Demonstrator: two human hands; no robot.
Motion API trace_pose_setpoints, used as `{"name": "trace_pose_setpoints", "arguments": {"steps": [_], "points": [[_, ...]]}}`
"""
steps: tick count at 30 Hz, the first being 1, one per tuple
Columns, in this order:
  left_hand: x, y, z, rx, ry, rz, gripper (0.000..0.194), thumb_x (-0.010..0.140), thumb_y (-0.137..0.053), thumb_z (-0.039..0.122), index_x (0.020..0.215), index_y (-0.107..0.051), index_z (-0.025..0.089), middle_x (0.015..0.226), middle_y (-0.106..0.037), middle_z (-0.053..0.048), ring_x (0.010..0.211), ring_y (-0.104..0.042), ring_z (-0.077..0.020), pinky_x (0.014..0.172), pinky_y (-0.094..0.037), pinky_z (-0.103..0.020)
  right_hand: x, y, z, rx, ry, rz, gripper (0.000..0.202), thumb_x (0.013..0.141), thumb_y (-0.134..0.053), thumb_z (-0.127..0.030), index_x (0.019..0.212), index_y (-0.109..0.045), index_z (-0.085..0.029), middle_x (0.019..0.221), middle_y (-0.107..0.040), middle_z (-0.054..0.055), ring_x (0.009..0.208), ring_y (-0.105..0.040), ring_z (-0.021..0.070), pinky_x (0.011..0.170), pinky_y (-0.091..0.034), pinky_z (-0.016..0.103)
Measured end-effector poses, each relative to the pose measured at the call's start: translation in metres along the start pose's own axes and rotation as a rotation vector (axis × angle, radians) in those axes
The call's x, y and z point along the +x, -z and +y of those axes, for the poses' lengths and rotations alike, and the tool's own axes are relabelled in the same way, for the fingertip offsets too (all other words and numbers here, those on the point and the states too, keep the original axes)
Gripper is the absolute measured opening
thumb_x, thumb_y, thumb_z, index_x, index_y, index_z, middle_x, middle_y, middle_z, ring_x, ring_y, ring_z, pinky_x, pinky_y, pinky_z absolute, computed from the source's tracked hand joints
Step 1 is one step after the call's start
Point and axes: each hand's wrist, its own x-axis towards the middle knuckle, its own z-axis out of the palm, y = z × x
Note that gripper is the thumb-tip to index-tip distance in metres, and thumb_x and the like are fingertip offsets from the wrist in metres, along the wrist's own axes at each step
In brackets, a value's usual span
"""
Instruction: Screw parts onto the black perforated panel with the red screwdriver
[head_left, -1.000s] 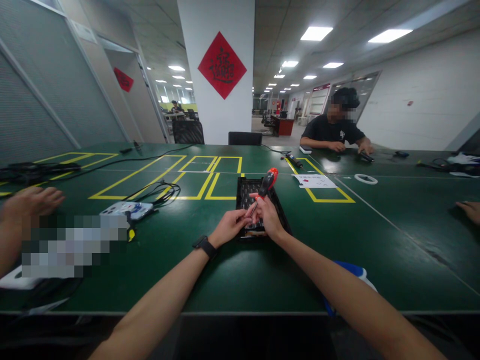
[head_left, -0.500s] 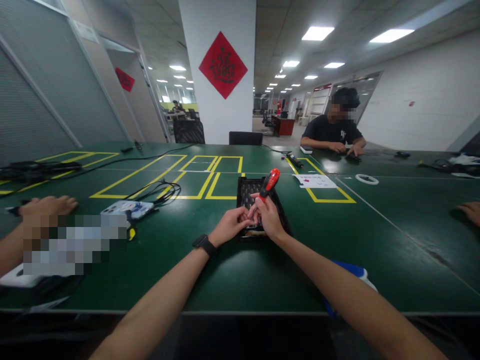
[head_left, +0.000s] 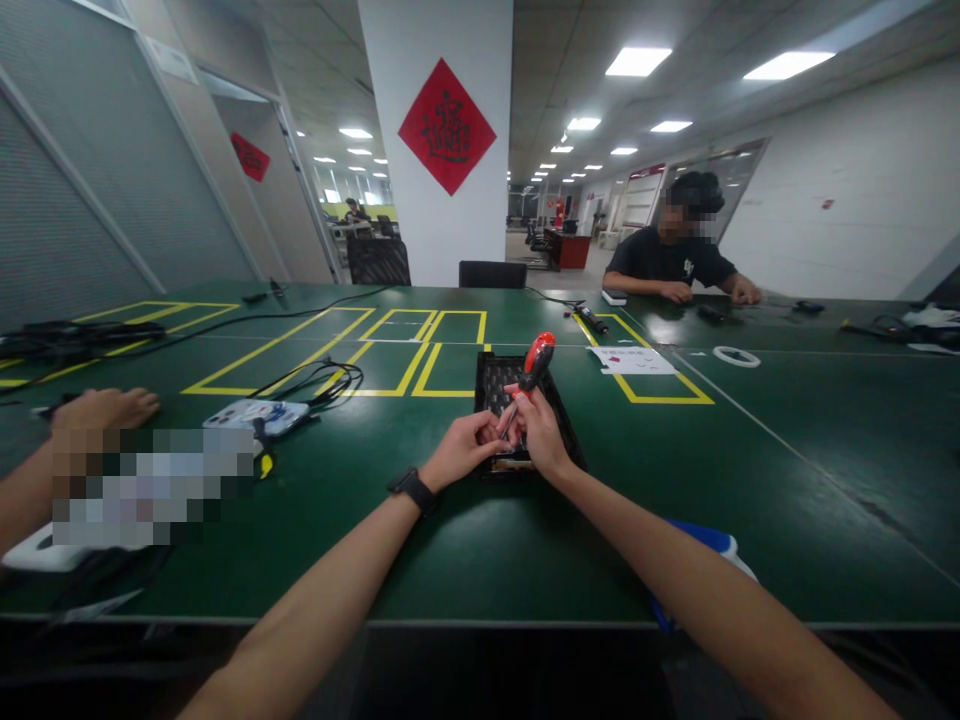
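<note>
A black tray [head_left: 491, 368] with a patterned floor lies on the green table in front of me. My right hand [head_left: 541, 430] is closed round a red and black screwdriver [head_left: 538, 362], its handle up and leaning right, its shaft slanting down to the left over the tray. My left hand [head_left: 465, 448], with a black watch on the wrist, is at the tray's left side. Its fingers are pinched together near the screwdriver's lower end, and what they hold is too small to make out. The screwdriver's tip is hidden among the fingers.
A phone-like white device [head_left: 259, 415] and black cables [head_left: 337, 382] lie to the left, beside another person's hand [head_left: 105, 412]. Ahead right are a paper sheet [head_left: 637, 361] and a white ring [head_left: 736, 357]. A blue and white item [head_left: 701, 540] lies under my right forearm. Another person [head_left: 671, 245] sits across.
My hands and the screwdriver have barely moved; its handle tilts slightly more to the right. The person across has moved one hand to the right, away from a dark object on the table.
</note>
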Motion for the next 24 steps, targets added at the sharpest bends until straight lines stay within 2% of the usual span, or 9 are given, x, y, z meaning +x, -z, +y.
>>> {"name": "trace_pose_setpoints", "arguments": {"steps": [5,12,18,24], "points": [[0.0007,0.0,-0.0026,0.007,-0.017,-0.011,0.026,0.075,-0.056,0.038,0.073,-0.057,0.012,0.061,-0.049,0.003,0.056,-0.04,-0.0079,0.055,-0.034,-0.019,-0.0002,0.0004,-0.0017,0.012,0.009,-0.023,0.03,0.085,-0.039,-0.042,0.104,-0.045,-0.019,0.059,-0.056,-0.004,0.039,-0.045,0.0054,0.04,-0.037,0.017],[0.0007,0.0018,-0.001,-0.061,-0.055,-0.104,0.028,0.084,-0.044,0.034,0.079,-0.06,0.012,0.074,-0.059,-0.002,0.07,-0.051,-0.0122,0.071,-0.04,-0.025,-0.0009,-0.0002,-0.0014,0.028,0.002,-0.062,0.03,0.084,-0.039,-0.043,0.103,-0.045,-0.02,0.062,-0.056,-0.005,0.038,-0.043,0.0047,0.039,-0.039,0.017],[0.0,0.0001,-0.0021,0.005,-0.002,-0.023,0.03,0.072,-0.059,0.042,0.072,-0.054,0.013,0.061,-0.049,0.004,0.055,-0.041,-0.0079,0.055,-0.035,-0.02,-0.0021,-0.0008,-0.005,-0.008,0.026,-0.02,0.029,0.085,-0.039,-0.042,0.101,-0.047,-0.019,0.061,-0.056,-0.004,0.039,-0.043,0.0047,0.038,-0.035,0.016],[-0.0003,-0.0016,-0.0036,0.02,0.013,0.002,0.029,0.07,-0.061,0.041,0.069,-0.056,0.013,0.058,-0.047,0.005,0.053,-0.038,-0.0069,0.052,-0.032,-0.019,-0.0015,-0.0009,-0.0054,0.016,0.029,-0.036,0.03,0.085,-0.038,-0.041,0.105,-0.045,-0.02,0.062,-0.056,-0.004,0.04,-0.043,0.0054,0.039,-0.035,0.017]]}}
